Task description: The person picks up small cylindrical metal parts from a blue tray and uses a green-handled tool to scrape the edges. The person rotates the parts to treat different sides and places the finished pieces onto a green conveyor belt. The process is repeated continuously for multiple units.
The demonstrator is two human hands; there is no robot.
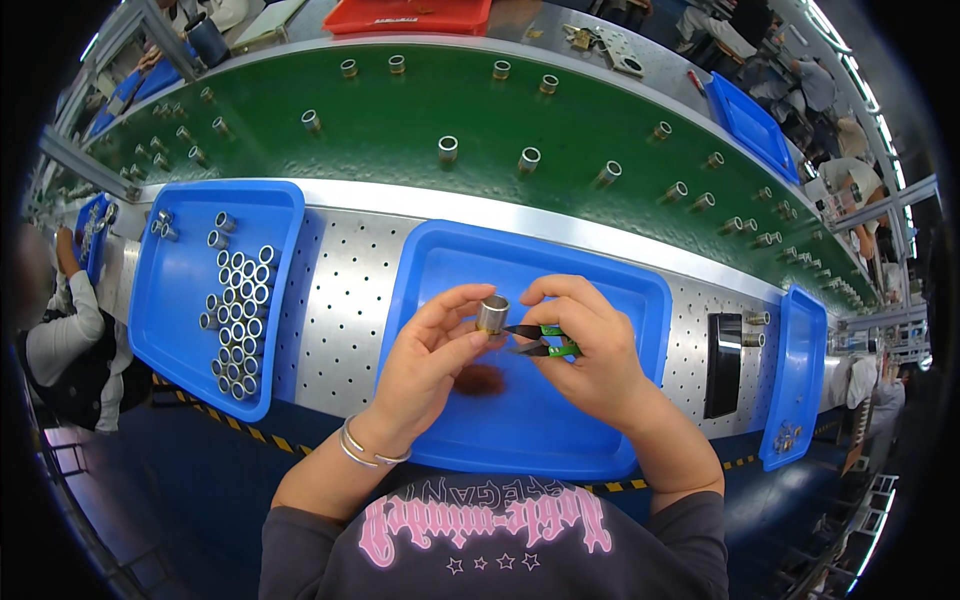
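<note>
My left hand [437, 335] pinches a short, silvery metal sleeve [493, 314] upright between fingers and thumb. In my right hand [595, 350] is a pair of small cutting pliers [556, 341] with green handles and dark jaws. The jaws are parted, and their tips are close beside the lower part of the sleeve; whether they touch it I cannot tell. Both hands are over a blue tray [560, 450]. A small reddish-brown heap [480, 380] of fine material lies in that tray, below the sleeve.
A green conveyor belt [400, 110] carrying scattered metal sleeves runs beyond the perforated metal bench [345, 275]. Another blue tray [180, 320] on the left holds many sleeves. To the right are a black phone-like slab [723, 365], two sleeves and a further blue tray [800, 370]. A co-worker [70, 340] sits far left.
</note>
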